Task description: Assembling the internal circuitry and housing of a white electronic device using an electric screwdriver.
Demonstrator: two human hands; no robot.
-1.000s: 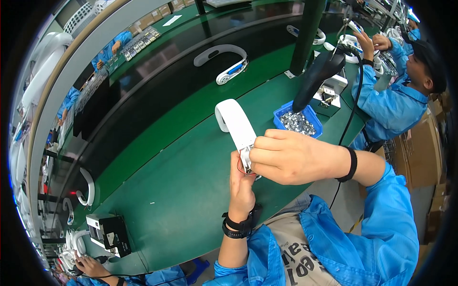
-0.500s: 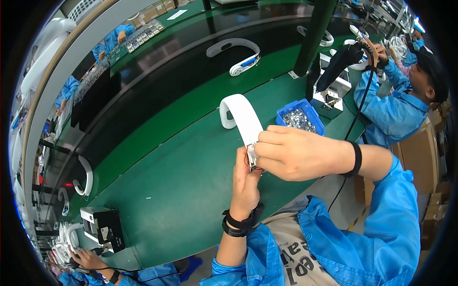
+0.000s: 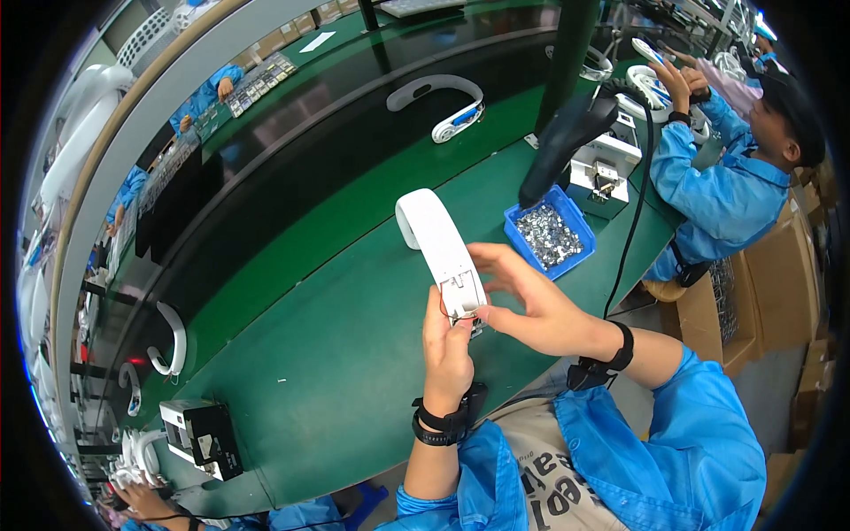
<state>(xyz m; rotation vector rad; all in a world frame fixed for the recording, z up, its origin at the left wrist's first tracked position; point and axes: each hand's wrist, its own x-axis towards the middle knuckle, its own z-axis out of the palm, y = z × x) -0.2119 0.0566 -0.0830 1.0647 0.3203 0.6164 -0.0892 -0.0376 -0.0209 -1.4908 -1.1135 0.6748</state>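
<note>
The left hand [image 3: 447, 358] grips the lower end of a white curved device [image 3: 434, 239], thumb in front and fingers along the left side, while the right hand [image 3: 540, 314] is spread loosely, its thumb tip at the device's open end; whether that thumb presses or merely hovers cannot be told. The device is held over the green surface [image 3: 328, 354], its uncovered end toward the near edge and its rounded arc toward the far edge. Inside that end sits an exposed compartment [image 3: 459, 292], with a thin red wire [image 3: 442, 299] looping out on the left. To work well here, the left hand should carry the weight and keep the compartment facing up – the right is then free for small, light touches. The wire seems the weak point: keep it clear of the left fingers and off the compartment's rim, where it could be nipped. Toward the right edge of the surface stands a blue tray [image 3: 582, 262] of small metal parts [image 3: 547, 237], close enough for a short reach; a dark hanging tool [image 3: 567, 146] dips over its far corner – best to reach in from the near side.
</note>
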